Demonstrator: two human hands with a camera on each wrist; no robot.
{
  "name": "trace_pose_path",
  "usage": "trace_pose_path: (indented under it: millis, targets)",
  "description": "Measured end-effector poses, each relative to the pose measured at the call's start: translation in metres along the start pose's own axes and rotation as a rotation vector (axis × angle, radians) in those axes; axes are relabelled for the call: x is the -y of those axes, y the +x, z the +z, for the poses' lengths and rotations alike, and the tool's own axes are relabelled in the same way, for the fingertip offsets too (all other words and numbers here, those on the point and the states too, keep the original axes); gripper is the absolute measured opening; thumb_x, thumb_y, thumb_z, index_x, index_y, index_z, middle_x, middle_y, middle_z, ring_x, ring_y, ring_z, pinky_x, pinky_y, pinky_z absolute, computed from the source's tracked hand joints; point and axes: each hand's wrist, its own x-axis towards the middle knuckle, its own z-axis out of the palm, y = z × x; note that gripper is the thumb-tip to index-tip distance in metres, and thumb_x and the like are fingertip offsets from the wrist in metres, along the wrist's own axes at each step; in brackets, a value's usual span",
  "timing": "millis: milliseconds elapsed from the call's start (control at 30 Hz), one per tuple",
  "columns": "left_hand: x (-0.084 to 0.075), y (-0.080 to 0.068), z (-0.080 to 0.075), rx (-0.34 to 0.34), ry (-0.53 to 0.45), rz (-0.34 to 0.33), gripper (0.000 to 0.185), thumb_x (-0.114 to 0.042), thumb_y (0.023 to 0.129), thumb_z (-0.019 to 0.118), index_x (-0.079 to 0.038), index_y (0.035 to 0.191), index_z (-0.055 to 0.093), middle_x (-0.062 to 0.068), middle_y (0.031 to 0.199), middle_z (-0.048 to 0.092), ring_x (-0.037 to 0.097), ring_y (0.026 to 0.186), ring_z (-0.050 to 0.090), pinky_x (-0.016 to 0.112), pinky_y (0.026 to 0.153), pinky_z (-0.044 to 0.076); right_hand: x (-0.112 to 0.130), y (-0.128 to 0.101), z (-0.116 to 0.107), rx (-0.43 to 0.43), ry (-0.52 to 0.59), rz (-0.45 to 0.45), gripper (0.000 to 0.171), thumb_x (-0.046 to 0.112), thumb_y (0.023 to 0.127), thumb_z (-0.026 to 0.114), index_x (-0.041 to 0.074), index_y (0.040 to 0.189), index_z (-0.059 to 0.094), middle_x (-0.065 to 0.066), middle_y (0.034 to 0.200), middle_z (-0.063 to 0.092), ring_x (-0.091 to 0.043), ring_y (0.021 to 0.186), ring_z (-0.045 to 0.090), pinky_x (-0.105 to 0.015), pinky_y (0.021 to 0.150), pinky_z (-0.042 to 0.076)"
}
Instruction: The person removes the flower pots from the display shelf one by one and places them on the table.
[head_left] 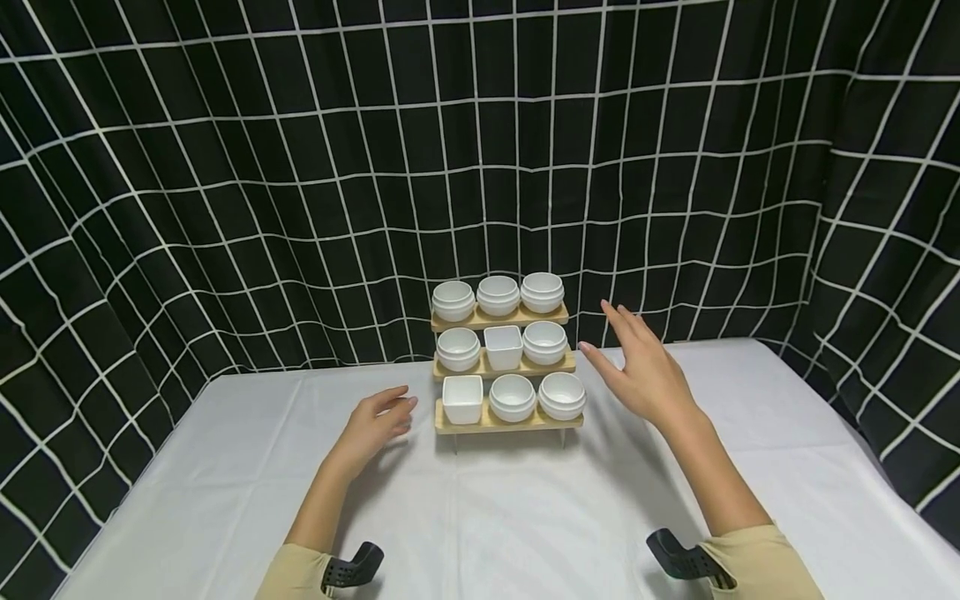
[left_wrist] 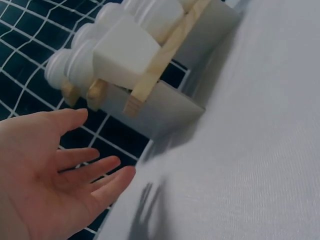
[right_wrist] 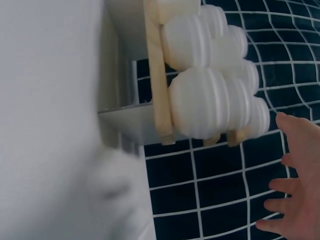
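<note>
A three-tier stand with wooden shelves [head_left: 491, 424] holds several small white pots in rows of three. Most are round with a ridged rim, such as the round pot [head_left: 562, 396] at front right. Two are square: one square pot [head_left: 462, 400] at front left, another square pot [head_left: 503, 347] mid-row. Left of the stand, my left hand [head_left: 372, 429] hovers with relaxed fingers, touching nothing; its palm [left_wrist: 45, 175] shows in the left wrist view. On the other side, my right hand [head_left: 643, 367] is raised beside the upper shelves, fingers spread and apart from the pots.
A white cloth [head_left: 487, 525] covers the table under the stand. Behind and at both sides hangs a black curtain [head_left: 360, 208] with a white grid. Each wrist carries a black camera mount [head_left: 354, 567]. The stand's side supports [left_wrist: 175, 102] reach down to the cloth.
</note>
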Motion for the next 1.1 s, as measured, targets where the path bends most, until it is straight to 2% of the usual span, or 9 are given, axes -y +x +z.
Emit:
trace_pose_path:
  millis: [167, 333, 467, 700, 833, 967, 1100]
  targets:
    - [0.0, 0.001, 0.0, 0.053, -0.207, -0.071, 0.055, -0.013, 0.11, 0.054, 0.016, 0.153, 0.039, 0.038, 0.15, 0.049, 0.05, 0.133, 0.058, 0.048, 0.112, 0.056, 0.008, 0.006, -0.006, 0.005, 0.013, -0.002, 0.077, 0.052, 0.107, 0.055, 0.013, 0.168, 0.028, -0.026, 0.169, 0.029, -0.05, 0.154, 0.03, -0.081, 0.113, 0.038]
    - [-0.001, 0.002, -0.001, 0.1, -0.313, -0.107, 0.054, -0.012, 0.11, 0.052, 0.016, 0.154, 0.037, 0.039, 0.15, 0.048, 0.048, 0.136, 0.056, 0.04, 0.11, 0.058, 0.017, 0.012, -0.011, 0.017, 0.036, 0.0, 0.077, 0.052, 0.108, 0.055, 0.014, 0.169, 0.026, -0.025, 0.169, 0.029, -0.049, 0.154, 0.03, -0.077, 0.118, 0.035]
    - [0.0, 0.002, -0.002, 0.135, -0.356, -0.119, 0.054, -0.011, 0.111, 0.052, 0.016, 0.155, 0.035, 0.039, 0.151, 0.047, 0.044, 0.135, 0.058, 0.034, 0.106, 0.06, 0.023, 0.018, -0.012, 0.024, 0.053, -0.013, 0.076, 0.049, 0.108, 0.056, 0.012, 0.168, 0.026, -0.026, 0.169, 0.029, -0.048, 0.155, 0.029, -0.072, 0.123, 0.032]
    - [0.004, 0.002, 0.003, 0.174, -0.401, -0.142, 0.053, -0.006, 0.11, 0.052, 0.019, 0.153, 0.035, 0.04, 0.148, 0.048, 0.023, 0.115, 0.07, 0.034, 0.105, 0.061, 0.03, 0.028, -0.013, 0.021, 0.069, -0.042, 0.074, 0.043, 0.108, 0.058, 0.008, 0.167, 0.029, -0.024, 0.168, 0.032, -0.044, 0.155, 0.03, -0.067, 0.126, 0.031]
    - [0.006, 0.002, 0.007, 0.201, -0.428, -0.136, 0.052, -0.005, 0.11, 0.051, 0.02, 0.152, 0.035, 0.04, 0.148, 0.048, 0.019, 0.111, 0.07, 0.033, 0.104, 0.061, 0.034, 0.032, -0.015, 0.018, 0.105, -0.06, 0.074, 0.041, 0.108, 0.059, 0.008, 0.166, 0.03, -0.024, 0.167, 0.035, -0.044, 0.154, 0.032, -0.066, 0.127, 0.032]
    - [0.007, 0.002, 0.011, 0.187, -0.464, -0.145, 0.051, -0.003, 0.109, 0.052, 0.019, 0.152, 0.037, 0.035, 0.142, 0.054, 0.017, 0.108, 0.07, 0.031, 0.102, 0.062, 0.037, 0.036, -0.015, 0.025, 0.125, -0.07, 0.073, 0.039, 0.108, 0.06, 0.007, 0.166, 0.03, -0.025, 0.165, 0.037, -0.045, 0.153, 0.034, -0.065, 0.127, 0.032]
    - [0.005, 0.001, 0.016, 0.148, -0.501, -0.151, 0.05, -0.001, 0.107, 0.054, 0.02, 0.15, 0.04, 0.025, 0.131, 0.063, 0.013, 0.101, 0.071, 0.029, 0.097, 0.064, 0.04, 0.041, -0.015, 0.019, 0.132, -0.088, 0.072, 0.036, 0.108, 0.061, 0.005, 0.165, 0.031, -0.028, 0.162, 0.041, -0.047, 0.151, 0.037, -0.065, 0.126, 0.033]
